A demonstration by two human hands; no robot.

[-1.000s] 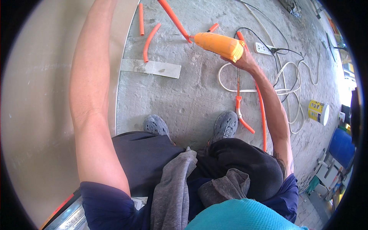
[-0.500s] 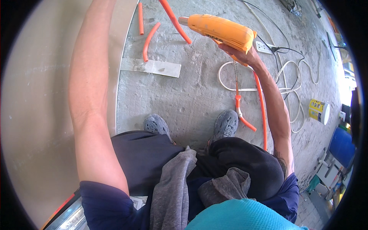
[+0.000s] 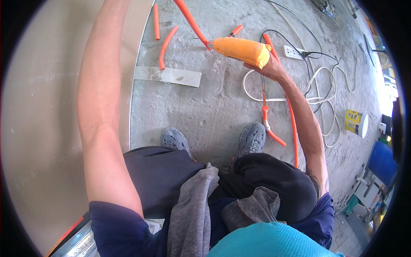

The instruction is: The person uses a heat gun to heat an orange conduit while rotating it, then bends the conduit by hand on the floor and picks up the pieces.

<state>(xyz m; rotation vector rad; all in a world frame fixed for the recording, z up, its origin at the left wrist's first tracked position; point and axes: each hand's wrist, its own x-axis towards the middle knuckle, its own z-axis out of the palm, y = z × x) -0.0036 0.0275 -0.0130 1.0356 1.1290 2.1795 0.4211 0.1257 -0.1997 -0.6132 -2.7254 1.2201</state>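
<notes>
An orange heat gun point(image 3: 242, 50) is gripped in my right hand point(image 3: 270, 70), held above the concrete floor. Its nozzle points left and overlaps the lower end of an orange pipe point(image 3: 190, 20) that runs out past the top edge; whether they touch I cannot tell. My left arm reaches up beyond the top edge, so its hand is out of sight. Left of that pipe lie a short straight orange piece point(image 3: 156, 22) and a curved orange piece point(image 3: 167, 48). Beyond the gun is another orange piece point(image 3: 236, 31) with something dark on it.
A large beige board point(image 3: 51, 111) fills the left side. A flat grey strip point(image 3: 184, 78) lies beside it. On the right are a white power strip point(image 3: 293, 52), looped white cable point(image 3: 334, 92), a long orange pipe point(image 3: 293, 132), an orange-handled blade tool point(image 3: 265, 112) and a yellow bucket point(image 3: 354, 123).
My right hand has brought the heat gun nearer to me, its nozzle shifting down to the pipe's end. The orange piece behind the gun has come into view. My left arm stays almost still.
</notes>
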